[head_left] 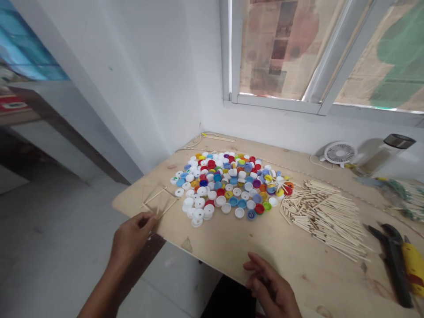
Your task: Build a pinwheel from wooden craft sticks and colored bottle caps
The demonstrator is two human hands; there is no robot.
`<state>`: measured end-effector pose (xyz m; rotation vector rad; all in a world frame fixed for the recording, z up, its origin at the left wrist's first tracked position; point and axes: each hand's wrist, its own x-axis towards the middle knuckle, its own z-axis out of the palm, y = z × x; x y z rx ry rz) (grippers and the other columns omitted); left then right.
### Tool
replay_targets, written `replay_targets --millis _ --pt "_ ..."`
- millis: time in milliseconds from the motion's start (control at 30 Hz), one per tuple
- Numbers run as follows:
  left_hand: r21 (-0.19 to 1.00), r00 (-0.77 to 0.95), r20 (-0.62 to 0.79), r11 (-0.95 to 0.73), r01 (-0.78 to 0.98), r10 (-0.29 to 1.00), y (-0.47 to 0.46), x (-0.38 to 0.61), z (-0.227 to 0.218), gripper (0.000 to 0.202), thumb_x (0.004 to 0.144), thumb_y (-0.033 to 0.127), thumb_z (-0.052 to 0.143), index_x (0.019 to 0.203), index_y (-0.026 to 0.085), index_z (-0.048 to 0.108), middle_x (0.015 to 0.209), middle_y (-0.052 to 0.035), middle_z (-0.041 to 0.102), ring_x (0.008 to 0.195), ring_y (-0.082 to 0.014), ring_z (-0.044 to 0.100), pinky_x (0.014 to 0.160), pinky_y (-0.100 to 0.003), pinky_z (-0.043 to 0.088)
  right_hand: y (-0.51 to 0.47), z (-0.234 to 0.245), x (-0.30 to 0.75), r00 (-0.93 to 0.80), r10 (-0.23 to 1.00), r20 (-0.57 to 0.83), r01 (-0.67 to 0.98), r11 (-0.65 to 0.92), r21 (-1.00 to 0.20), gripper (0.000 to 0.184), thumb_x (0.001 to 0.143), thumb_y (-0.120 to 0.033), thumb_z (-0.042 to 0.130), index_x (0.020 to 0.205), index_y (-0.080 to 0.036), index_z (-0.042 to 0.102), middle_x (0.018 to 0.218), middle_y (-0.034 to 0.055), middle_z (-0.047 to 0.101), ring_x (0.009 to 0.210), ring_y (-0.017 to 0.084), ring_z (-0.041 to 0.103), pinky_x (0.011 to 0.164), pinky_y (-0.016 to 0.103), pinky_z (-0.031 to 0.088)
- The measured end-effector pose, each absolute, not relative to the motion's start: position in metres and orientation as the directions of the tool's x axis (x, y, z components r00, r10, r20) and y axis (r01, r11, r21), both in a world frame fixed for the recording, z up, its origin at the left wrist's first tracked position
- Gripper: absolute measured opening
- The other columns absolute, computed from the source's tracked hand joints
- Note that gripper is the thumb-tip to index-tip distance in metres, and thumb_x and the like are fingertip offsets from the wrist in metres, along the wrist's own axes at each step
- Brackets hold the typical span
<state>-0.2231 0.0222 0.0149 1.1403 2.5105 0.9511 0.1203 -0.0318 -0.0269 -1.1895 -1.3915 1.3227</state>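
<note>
My left hand [134,235] is at the near left edge of the plywood table [228,247], its fingers pinched on the end of a thin wooden stick that belongs to a small stick frame [159,201]. My right hand [270,286] hovers over the near edge, fingers loosely curled and apart, holding nothing. A heap of coloured bottle caps [232,183] lies in the middle of the table. To its right is a pile of short wooden sticks [326,214].
Black-handled pliers [392,256] and a yellow tool [414,265] lie at the right edge. A small white fan [339,153] and a clear jar [380,154] stand near the wall under the window. More sticks [409,194] lie at the far right.
</note>
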Motion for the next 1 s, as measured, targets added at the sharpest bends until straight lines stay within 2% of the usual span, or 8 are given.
replay_targets --millis 167,267,367,500,633,833,1000 --pt "0.682 -0.714 0.147 0.453 0.575 0.684 0.011 -0.211 0.016 0.023 0.076 0.037 0.055 0.089 0.021 0.063 0.078 -0.0040 0.070 0.074 -0.0223 0.065 0.063 -0.028 0.047 -0.031 -0.031 0.120 -0.188 0.982 -0.017 0.038 -0.010 -0.999 0.048 0.089 -0.058 0.045 0.124 -0.028 0.060 0.102 0.0099 0.069 0.069 0.017 0.065 0.066 0.031 0.053" --pt "0.688 -0.718 0.269 0.394 0.609 0.642 0.002 -0.194 0.017 0.020 0.078 0.037 0.052 0.089 0.023 0.062 0.081 -0.0034 0.069 0.075 -0.0213 0.065 0.070 -0.028 0.049 -0.031 -0.031 0.120 -0.197 0.980 -0.011 0.060 0.000 -0.998 0.050 0.089 -0.059 0.044 0.124 -0.027 0.060 0.103 0.0102 0.069 0.070 0.017 0.065 0.066 0.030 0.053" --pt "0.641 -0.649 0.330 0.342 0.687 0.686 0.000 -0.178 0.016 0.020 0.077 0.038 0.050 0.082 0.023 0.062 0.075 -0.0013 0.068 0.069 -0.0192 0.064 0.069 -0.028 0.049 -0.032 -0.033 0.120 -0.194 0.981 0.002 0.028 0.007 -1.000 0.047 0.089 -0.058 0.045 0.123 -0.028 0.060 0.103 0.0095 0.069 0.069 0.016 0.064 0.067 0.030 0.053" --pt "0.619 -0.554 0.334 0.266 0.739 0.762 0.009 -0.168 0.013 0.025 0.076 0.043 0.048 0.076 0.023 0.063 0.069 -0.0007 0.068 0.061 -0.0181 0.062 0.063 -0.027 0.049 -0.033 -0.037 0.119 -0.176 0.984 0.008 -0.004 0.007 -1.000 0.046 0.088 -0.058 0.048 0.122 -0.028 0.061 0.102 0.0099 0.069 0.068 0.016 0.064 0.066 0.030 0.052" --pt "0.602 -0.484 0.320 0.220 0.768 0.814 0.020 -0.162 0.013 0.032 0.077 0.046 0.046 0.080 0.022 0.067 0.068 -0.0007 0.069 0.057 -0.0179 0.062 0.057 -0.027 0.048 -0.034 -0.038 0.119 -0.173 0.985 0.025 -0.013 0.023 -1.000 0.044 0.089 -0.056 0.048 0.121 -0.030 0.061 0.103 0.0091 0.069 0.069 0.016 0.064 0.067 0.030 0.052" --pt "0.561 -0.422 0.314 0.192 0.805 0.850 0.029 -0.154 0.011 0.035 0.078 0.043 0.049 0.097 0.019 0.067 0.081 -0.0038 0.071 0.063 -0.0187 0.065 0.055 -0.027 0.049 -0.034 -0.036 0.119 -0.181 0.983 0.018 -0.011 0.017 -1.000 0.041 0.090 -0.055 0.048 0.120 -0.030 0.061 0.102 0.0081 0.069 0.069 0.016 0.064 0.066 0.028 0.052" --pt "0.525 -0.341 0.323 0.133 0.840 0.883 0.028 -0.147 0.011 0.033 0.079 0.041 0.048 0.096 0.020 0.066 0.085 -0.0041 0.071 0.067 -0.0194 0.066 0.055 -0.028 0.049 -0.035 -0.037 0.117 -0.148 0.988 0.041 0.021 0.044 -0.999 0.042 0.091 -0.053 0.047 0.121 -0.027 0.060 0.099 0.0088 0.069 0.066 0.016 0.063 0.068 0.030 0.053"
